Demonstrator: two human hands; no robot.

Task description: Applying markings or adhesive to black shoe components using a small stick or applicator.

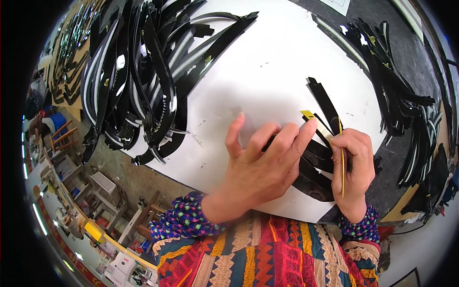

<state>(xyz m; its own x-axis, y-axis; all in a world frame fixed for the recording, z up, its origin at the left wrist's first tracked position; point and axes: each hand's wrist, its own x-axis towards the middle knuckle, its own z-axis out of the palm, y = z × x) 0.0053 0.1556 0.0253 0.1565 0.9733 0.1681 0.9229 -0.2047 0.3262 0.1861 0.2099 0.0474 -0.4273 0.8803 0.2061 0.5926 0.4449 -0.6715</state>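
Near the middle of the white board (267, 48), my left hand (263, 162) rests over several black strips (313, 184). Its fingers bend down onto them, its thumb stands out to the left, and its index fingertip touches a small yellow tab (307, 115). A thin yellow stick (343, 177) stands upright between the thumb and fingers of my right hand (355, 165), which is closed. Just beyond that hand, a short black strip (324, 100) with a notched end points away from me. My fingers hide where the strips overlap.
A big tangled heap of glossy black and grey strips (138, 71) covers the board's far left. More black strips (382, 71) lie at the right, beside another bundle (420, 148). Beyond the left edge are a wooden stool (64, 136) and floor (119, 167).
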